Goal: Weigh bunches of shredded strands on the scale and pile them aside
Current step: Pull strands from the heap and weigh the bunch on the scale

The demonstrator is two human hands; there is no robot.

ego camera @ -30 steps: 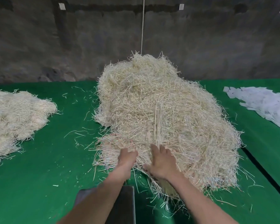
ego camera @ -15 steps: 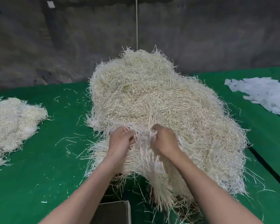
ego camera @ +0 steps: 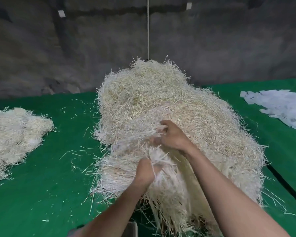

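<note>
Here the left hand (ego camera: 146,171) grips a bunch of strands (ego camera: 162,185) at the near edge of the heap (ego camera: 152,100); just beyond it, the right hand (ego camera: 173,136) curls its fingers round more strands.

A large heap of strands (ego camera: 161,103) sat in the middle of the worktop (ego camera: 41,194), with the wall (ego camera: 75,48) behind it and a cord (ego camera: 148,28) hanging down beyond its far end. A smaller pile (ego camera: 12,134) lay well apart to the left, with loose strands (ego camera: 72,151) scattered between. Paper slips (ego camera: 280,106) lay spread at the far right. On the heap's near side, the right grip (ego camera: 173,136) sat behind and above the left grip (ego camera: 146,171), both holding a bunch (ego camera: 174,194) that draped down the front.
</note>
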